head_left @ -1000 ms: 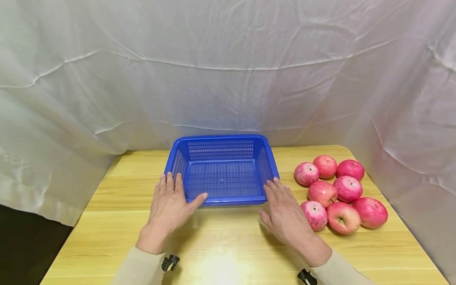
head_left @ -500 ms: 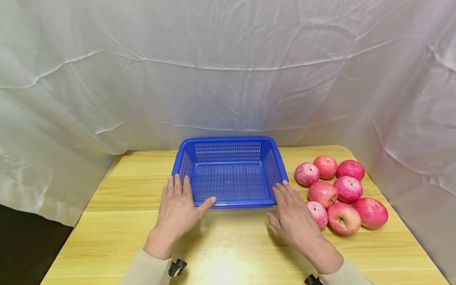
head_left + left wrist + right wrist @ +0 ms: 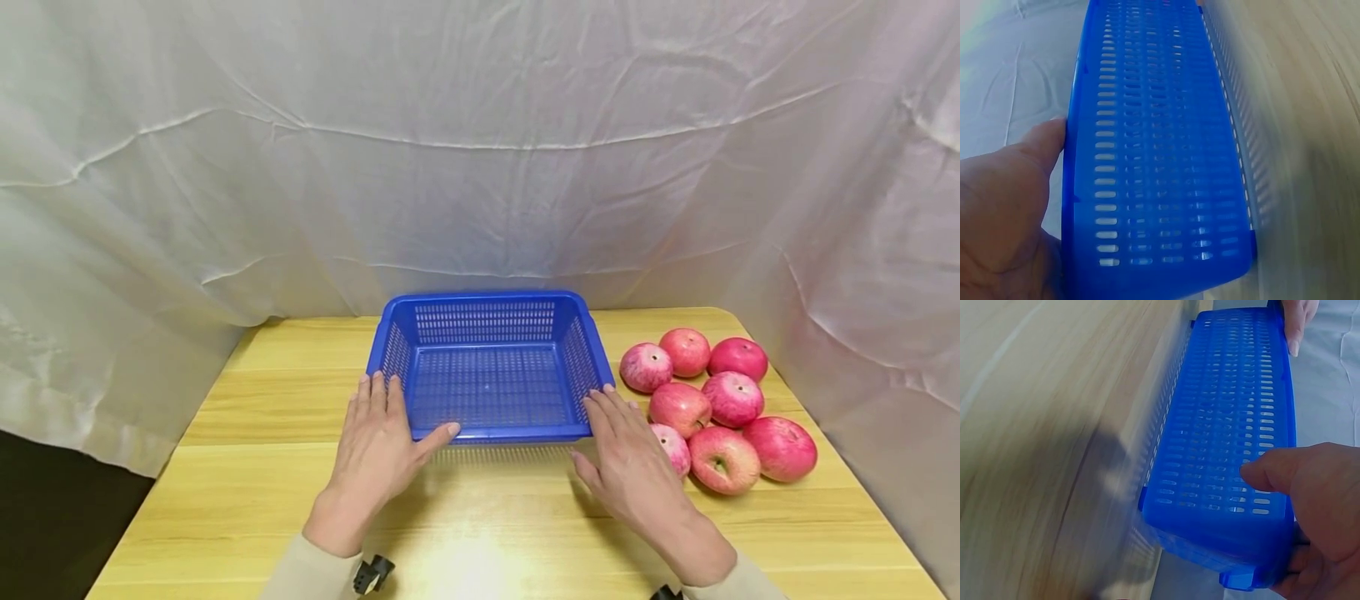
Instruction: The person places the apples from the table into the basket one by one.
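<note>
A blue plastic basket (image 3: 491, 433) with slotted walls stands at the middle of the table, with nothing inside it. My left hand (image 3: 375, 462) holds its near left corner: the fingers lie along the left side and the thumb lies over the front rim. At the near right corner, my right hand (image 3: 637, 471) holds the basket with its fingers over the right rim. In the right wrist view, the right thumb (image 3: 1272, 472) touches the outer front wall, while the other fingers are partly hidden behind the side.
Several red apples (image 3: 723, 461) lie in a cluster on the table's right side, close to my right hand. The wooden table (image 3: 247, 483) ends on the left beside a dark gap. A pale curtain (image 3: 465, 200) hangs behind and around it.
The basket has slid right and a little toward me, with both hands moving along on its corners. Its movement is smaller in the last half second. The apples have stayed in place.
</note>
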`<action>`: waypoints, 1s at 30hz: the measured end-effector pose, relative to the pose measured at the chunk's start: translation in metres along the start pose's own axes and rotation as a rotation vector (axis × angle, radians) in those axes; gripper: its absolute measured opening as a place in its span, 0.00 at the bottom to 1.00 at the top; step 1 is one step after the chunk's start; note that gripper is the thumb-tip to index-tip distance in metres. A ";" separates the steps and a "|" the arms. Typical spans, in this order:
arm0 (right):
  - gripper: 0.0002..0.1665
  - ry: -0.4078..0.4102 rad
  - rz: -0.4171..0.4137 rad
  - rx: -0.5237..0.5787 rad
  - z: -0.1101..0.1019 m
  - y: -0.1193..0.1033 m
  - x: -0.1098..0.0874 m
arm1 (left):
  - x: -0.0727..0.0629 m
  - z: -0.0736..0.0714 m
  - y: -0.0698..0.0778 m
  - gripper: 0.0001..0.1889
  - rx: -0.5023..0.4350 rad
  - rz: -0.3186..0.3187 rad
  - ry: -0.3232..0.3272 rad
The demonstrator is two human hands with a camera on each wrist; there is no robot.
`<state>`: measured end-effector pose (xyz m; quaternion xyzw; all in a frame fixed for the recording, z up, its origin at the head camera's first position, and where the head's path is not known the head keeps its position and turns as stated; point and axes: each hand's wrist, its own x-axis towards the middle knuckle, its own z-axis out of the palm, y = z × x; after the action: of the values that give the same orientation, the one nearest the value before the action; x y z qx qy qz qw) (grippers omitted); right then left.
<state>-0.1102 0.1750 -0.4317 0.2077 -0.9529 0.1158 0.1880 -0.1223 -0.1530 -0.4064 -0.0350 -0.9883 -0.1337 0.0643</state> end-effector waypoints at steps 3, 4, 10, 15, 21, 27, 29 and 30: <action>0.40 -0.002 -0.004 0.000 0.000 0.000 0.000 | -0.001 -0.002 -0.007 0.61 -0.031 0.011 -0.006; 0.40 -0.002 -0.005 0.001 0.000 0.000 0.000 | -0.001 -0.003 -0.010 0.60 -0.042 0.017 -0.007; 0.40 0.004 -0.008 0.001 0.002 0.000 0.001 | -0.002 -0.009 -0.032 0.56 -0.085 0.093 -0.027; 0.40 0.009 -0.014 -0.002 0.002 0.001 0.000 | -0.003 -0.014 -0.051 0.57 -0.139 0.118 -0.116; 0.41 0.014 -0.011 -0.003 0.003 0.001 -0.001 | 0.000 -0.012 -0.062 0.56 -0.157 0.136 -0.149; 0.41 0.024 -0.008 0.005 0.003 0.001 -0.001 | 0.003 -0.010 -0.060 0.51 -0.111 0.111 -0.117; 0.41 0.029 -0.012 0.004 0.003 0.001 -0.001 | 0.003 -0.009 -0.059 0.49 -0.095 0.104 -0.104; 0.41 0.030 -0.013 0.003 0.003 0.000 -0.001 | 0.003 -0.009 -0.059 0.48 -0.087 0.103 -0.096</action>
<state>-0.1103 0.1750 -0.4349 0.2126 -0.9483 0.1194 0.2030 -0.1288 -0.2116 -0.4127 -0.0947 -0.9805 -0.1711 0.0218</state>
